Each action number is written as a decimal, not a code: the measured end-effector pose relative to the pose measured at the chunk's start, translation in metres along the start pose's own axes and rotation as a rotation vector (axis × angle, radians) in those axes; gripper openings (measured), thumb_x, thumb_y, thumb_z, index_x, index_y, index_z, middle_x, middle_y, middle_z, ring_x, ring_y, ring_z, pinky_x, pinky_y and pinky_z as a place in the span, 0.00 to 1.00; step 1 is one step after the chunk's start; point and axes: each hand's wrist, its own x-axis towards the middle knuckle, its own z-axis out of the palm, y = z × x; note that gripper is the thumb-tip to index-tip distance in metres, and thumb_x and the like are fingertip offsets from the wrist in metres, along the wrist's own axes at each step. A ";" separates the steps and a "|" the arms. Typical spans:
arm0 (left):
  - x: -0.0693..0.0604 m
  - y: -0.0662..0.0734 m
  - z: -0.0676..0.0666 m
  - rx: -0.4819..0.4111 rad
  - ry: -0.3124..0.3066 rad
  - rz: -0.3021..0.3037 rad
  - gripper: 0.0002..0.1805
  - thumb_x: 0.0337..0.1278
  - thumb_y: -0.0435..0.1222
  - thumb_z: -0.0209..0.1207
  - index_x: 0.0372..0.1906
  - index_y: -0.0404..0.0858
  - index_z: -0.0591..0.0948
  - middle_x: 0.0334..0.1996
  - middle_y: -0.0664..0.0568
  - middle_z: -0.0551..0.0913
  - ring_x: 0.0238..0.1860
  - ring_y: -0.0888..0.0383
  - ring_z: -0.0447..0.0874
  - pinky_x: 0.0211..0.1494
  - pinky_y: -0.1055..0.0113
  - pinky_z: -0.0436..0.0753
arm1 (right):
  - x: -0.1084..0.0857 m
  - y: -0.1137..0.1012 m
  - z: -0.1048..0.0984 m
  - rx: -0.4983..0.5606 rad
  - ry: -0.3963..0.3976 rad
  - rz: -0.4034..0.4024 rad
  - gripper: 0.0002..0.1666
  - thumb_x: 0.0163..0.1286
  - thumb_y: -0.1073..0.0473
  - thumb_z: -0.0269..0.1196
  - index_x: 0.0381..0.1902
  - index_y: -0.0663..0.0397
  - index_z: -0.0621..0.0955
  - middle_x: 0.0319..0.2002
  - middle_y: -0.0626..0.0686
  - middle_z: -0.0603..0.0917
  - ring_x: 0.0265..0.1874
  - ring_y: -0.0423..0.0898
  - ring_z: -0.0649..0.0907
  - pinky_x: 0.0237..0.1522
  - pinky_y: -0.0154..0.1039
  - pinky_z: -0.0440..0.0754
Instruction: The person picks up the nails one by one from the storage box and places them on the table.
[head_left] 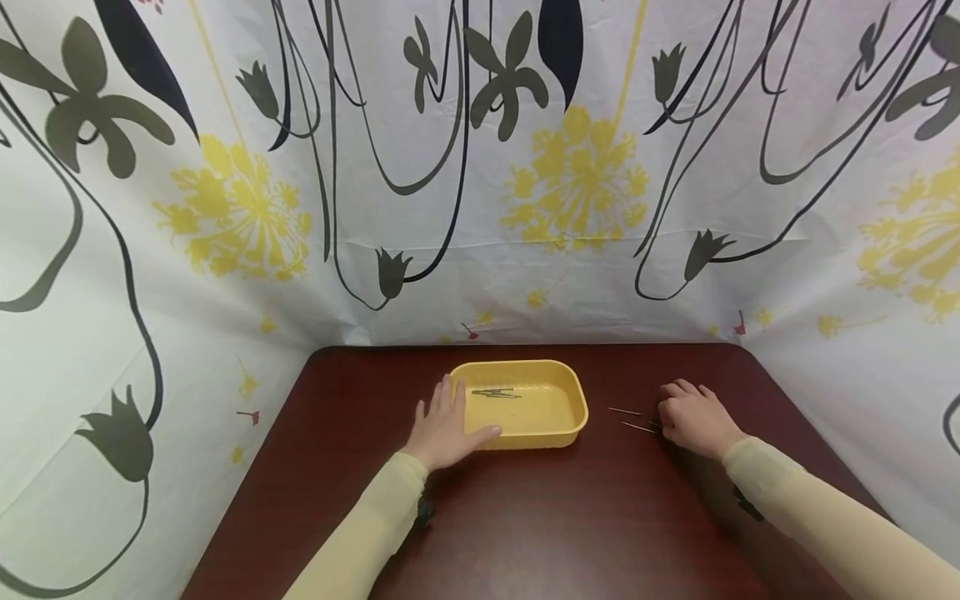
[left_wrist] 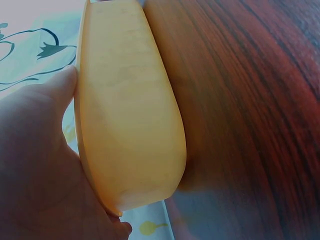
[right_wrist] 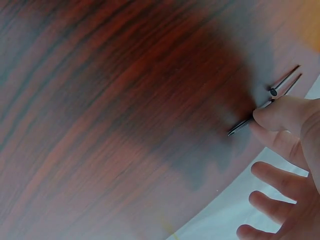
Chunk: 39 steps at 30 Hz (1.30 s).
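Note:
A yellow tray stands on the dark red table, with several thin nails lying inside toward its back left. My left hand rests on the tray's left end, fingers straight and spread, thumb along the front rim. In the left wrist view the hand touches the rim of the tray. To the tray's right, my right hand is low over the table. The right wrist view shows its thumb and index finger pinching a dark nail, beside other nails; its remaining fingers are apart.
Two nails lie on the table between the tray and my right hand. A white cloth with grey and yellow plant prints hangs behind the table's back edge and along both sides.

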 end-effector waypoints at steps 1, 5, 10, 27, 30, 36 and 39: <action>0.000 0.000 0.000 -0.001 -0.002 -0.001 0.66 0.51 0.80 0.44 0.81 0.37 0.46 0.81 0.42 0.37 0.80 0.44 0.38 0.74 0.38 0.47 | 0.000 0.000 0.000 -0.001 -0.002 -0.001 0.23 0.51 0.61 0.76 0.14 0.38 0.72 0.55 0.64 0.80 0.60 0.66 0.73 0.55 0.76 0.65; 0.000 0.000 0.000 -0.005 0.003 -0.002 0.66 0.51 0.79 0.45 0.81 0.36 0.46 0.81 0.41 0.38 0.80 0.44 0.39 0.74 0.38 0.47 | 0.001 0.001 0.000 0.000 0.001 -0.002 0.22 0.51 0.61 0.76 0.15 0.37 0.73 0.54 0.63 0.80 0.59 0.65 0.73 0.55 0.76 0.66; 0.001 0.000 -0.001 -0.012 0.015 -0.001 0.66 0.52 0.78 0.48 0.81 0.35 0.46 0.81 0.41 0.38 0.80 0.44 0.40 0.74 0.37 0.48 | 0.003 0.000 -0.003 0.007 0.024 -0.019 0.21 0.51 0.61 0.76 0.16 0.37 0.74 0.51 0.61 0.81 0.55 0.63 0.75 0.50 0.74 0.70; 0.002 -0.001 0.001 -0.024 0.016 0.010 0.65 0.53 0.76 0.49 0.81 0.34 0.46 0.80 0.39 0.40 0.80 0.43 0.40 0.74 0.36 0.47 | 0.012 -0.005 -0.010 0.001 0.069 -0.016 0.15 0.52 0.62 0.70 0.18 0.38 0.76 0.52 0.62 0.82 0.57 0.64 0.75 0.50 0.71 0.72; 0.001 0.000 0.001 -0.023 0.020 0.012 0.64 0.54 0.76 0.50 0.81 0.34 0.47 0.80 0.38 0.41 0.79 0.42 0.41 0.74 0.36 0.48 | 0.015 -0.006 -0.013 -0.001 0.083 -0.019 0.13 0.53 0.62 0.70 0.19 0.39 0.77 0.51 0.61 0.82 0.57 0.63 0.75 0.49 0.71 0.72; 0.001 0.000 0.000 -0.004 0.010 0.001 0.67 0.51 0.78 0.47 0.81 0.34 0.45 0.81 0.41 0.38 0.80 0.44 0.40 0.74 0.38 0.48 | 0.031 -0.012 -0.025 -0.005 0.113 -0.047 0.11 0.56 0.61 0.69 0.22 0.39 0.79 0.51 0.59 0.82 0.57 0.61 0.75 0.50 0.70 0.72; 0.002 -0.001 0.000 -0.006 0.012 0.005 0.68 0.51 0.79 0.46 0.81 0.33 0.45 0.81 0.40 0.39 0.80 0.44 0.40 0.74 0.37 0.48 | 0.042 -0.020 -0.034 -0.011 0.130 -0.065 0.09 0.57 0.61 0.69 0.24 0.41 0.80 0.51 0.59 0.82 0.57 0.61 0.75 0.52 0.69 0.72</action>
